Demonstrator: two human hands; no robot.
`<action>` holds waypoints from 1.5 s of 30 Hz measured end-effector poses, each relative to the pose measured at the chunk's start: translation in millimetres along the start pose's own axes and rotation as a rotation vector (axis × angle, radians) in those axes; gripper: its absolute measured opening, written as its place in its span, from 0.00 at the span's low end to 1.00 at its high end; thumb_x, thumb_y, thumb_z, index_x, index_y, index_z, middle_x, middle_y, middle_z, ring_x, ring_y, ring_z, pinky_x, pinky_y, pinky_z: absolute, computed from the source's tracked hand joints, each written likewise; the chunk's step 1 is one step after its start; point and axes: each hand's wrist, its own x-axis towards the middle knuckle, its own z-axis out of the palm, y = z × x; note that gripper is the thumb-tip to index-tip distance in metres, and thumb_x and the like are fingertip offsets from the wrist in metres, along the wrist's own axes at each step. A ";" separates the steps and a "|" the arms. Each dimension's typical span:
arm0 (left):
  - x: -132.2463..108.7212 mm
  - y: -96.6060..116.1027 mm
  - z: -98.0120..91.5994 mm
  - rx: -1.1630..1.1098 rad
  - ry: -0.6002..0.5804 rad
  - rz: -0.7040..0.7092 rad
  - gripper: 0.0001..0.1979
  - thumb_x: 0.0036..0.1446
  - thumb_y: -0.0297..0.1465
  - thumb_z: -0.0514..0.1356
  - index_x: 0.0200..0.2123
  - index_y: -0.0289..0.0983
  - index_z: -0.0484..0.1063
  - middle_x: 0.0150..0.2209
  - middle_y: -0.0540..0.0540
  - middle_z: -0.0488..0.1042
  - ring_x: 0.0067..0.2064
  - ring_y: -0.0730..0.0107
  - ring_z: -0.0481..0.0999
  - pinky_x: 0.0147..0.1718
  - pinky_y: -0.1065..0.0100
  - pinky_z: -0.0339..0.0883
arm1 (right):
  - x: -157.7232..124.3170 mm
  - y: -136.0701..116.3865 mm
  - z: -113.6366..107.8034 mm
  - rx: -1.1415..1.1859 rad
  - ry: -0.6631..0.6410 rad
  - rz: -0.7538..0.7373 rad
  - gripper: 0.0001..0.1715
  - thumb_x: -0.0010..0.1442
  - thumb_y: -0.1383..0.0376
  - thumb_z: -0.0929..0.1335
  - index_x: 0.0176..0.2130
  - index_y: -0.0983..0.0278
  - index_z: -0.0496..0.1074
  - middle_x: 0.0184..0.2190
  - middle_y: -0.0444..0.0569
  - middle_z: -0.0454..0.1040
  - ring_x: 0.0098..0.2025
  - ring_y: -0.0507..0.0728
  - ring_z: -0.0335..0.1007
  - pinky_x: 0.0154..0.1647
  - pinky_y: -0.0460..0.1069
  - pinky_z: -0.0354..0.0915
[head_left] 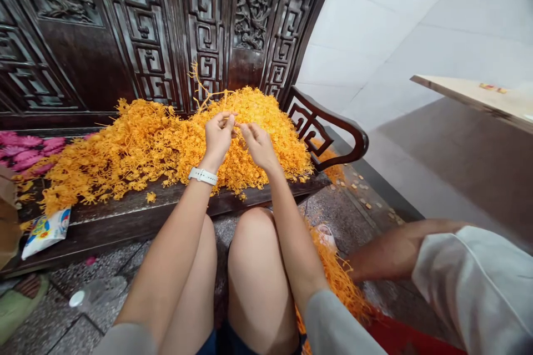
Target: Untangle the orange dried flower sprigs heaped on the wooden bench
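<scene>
A large heap of yellow-orange plastic flower pieces (pixel 141 150) spreads along the dark wooden bench (pixel 141 208). Over the heap's right part, my left hand (pixel 219 136), with a white watch on its wrist, has thumb and fingers pinched together. My right hand (pixel 258 144) is beside it, fingertips also pinched and nearly meeting the left ones. Whatever lies between the fingertips is too small to make out. Behind the hands, a thin branched yellow stem (pixel 204 94) sticks up from the heap.
Pink flowers (pixel 27 152) and a white-and-blue packet (pixel 46 232) lie at the bench's left. Its curved armrest (pixel 353 144) juts out right. Orange strands (pixel 333 272) hang near a person's leg (pixel 395 249). A plastic bottle (pixel 94 293) lies on the floor; a tabletop (pixel 470 94) is at right.
</scene>
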 end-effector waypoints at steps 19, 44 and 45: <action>38.5 -5.9 -32.1 -0.612 0.375 -0.351 0.17 0.67 0.15 0.50 0.28 0.39 0.59 0.21 0.55 0.58 0.18 0.80 0.56 0.19 0.75 0.51 | -32.6 -81.9 -21.4 0.357 -0.270 -0.309 0.33 0.70 0.42 0.66 0.25 0.61 0.60 0.21 0.41 0.56 0.24 0.50 0.51 0.28 0.49 0.54; 14.8 -0.3 -1.6 -0.017 -0.016 0.020 0.07 0.69 0.30 0.61 0.36 0.41 0.77 0.27 0.49 0.70 0.28 0.73 0.69 0.24 0.72 0.60 | 5.4 23.3 2.3 0.525 0.235 0.305 0.14 0.63 0.55 0.74 0.42 0.61 0.73 0.34 0.44 0.74 0.22 0.46 0.59 0.21 0.47 0.54; 13.9 -0.2 0.3 0.008 -0.022 0.057 0.08 0.68 0.29 0.61 0.35 0.41 0.77 0.28 0.48 0.71 0.28 0.73 0.69 0.25 0.72 0.60 | 5.9 27.2 4.4 0.483 0.266 0.302 0.13 0.64 0.55 0.72 0.39 0.62 0.73 0.33 0.44 0.74 0.21 0.46 0.59 0.21 0.47 0.55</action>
